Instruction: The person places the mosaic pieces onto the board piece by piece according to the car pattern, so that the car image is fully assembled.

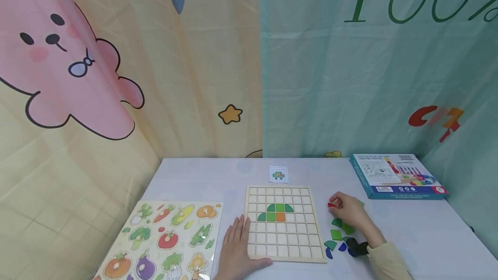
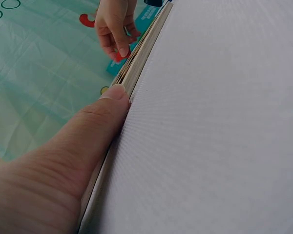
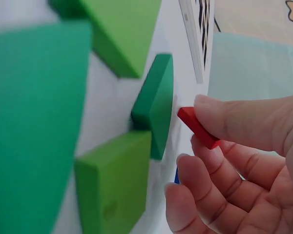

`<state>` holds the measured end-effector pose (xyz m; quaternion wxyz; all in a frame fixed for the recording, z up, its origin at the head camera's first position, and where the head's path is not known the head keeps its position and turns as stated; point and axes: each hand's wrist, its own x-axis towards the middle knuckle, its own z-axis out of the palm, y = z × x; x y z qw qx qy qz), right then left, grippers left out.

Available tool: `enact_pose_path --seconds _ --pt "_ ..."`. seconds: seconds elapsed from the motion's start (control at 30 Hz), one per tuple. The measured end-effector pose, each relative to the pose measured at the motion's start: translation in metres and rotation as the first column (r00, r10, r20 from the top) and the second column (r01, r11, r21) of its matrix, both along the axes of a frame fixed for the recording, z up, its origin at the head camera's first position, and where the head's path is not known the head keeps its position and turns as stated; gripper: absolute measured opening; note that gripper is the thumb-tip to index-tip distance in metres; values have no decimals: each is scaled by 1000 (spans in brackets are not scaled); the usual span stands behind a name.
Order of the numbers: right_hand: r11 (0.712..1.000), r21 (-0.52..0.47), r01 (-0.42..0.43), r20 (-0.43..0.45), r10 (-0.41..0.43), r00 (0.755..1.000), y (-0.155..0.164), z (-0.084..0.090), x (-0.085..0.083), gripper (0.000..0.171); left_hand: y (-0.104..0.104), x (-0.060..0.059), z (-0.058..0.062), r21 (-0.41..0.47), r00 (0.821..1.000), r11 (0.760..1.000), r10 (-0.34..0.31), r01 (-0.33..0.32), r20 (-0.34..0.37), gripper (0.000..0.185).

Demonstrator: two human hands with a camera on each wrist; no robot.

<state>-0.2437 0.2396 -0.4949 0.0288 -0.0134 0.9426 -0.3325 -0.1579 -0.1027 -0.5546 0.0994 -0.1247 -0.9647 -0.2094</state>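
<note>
A wooden grid board lies mid-table. On it sit several green pieces, square and quarter-round, and an orange square. My left hand rests along the board's left side, fingers straight and thumb stretched at the front edge; in the left wrist view the thumb touches the board's side. Right of the board, my right hand pinches a small red block between thumb and index finger, above the table. Below that hand lie loose pieces, among them a light green square and a dark green quarter-round block.
Behind the board lies a small pattern card with a green and orange figure. A boxed set stands at the back right. To the left is a sheet of vegetable pictures. Small blue pieces lie near my right wrist.
</note>
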Motion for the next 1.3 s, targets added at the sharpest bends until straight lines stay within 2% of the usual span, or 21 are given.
enact_pose_path --seconds 0.27,0.53,0.8,1.1,1.3 --pt "999 17 -40 -70 41 997 -24 4 4 9 0 0 4 8 999 1000 3 -4 44 125" --pt "997 -38 -73 -123 67 990 -55 8 8 17 0 -1 6 13 997 1000 -1 -1 81 125" --pt "989 -64 -133 -111 125 986 -79 7 10 18 0 -1 6 4 998 1000 -2 2 66 124" --pt "981 -3 -194 -130 192 973 -92 1 11 14 1 0 6 5 998 1000 1 -1 64 124" --pt "977 4 -212 -120 211 970 -98 0 11 14 1 0 7 5 997 1000 5 -6 76 124"
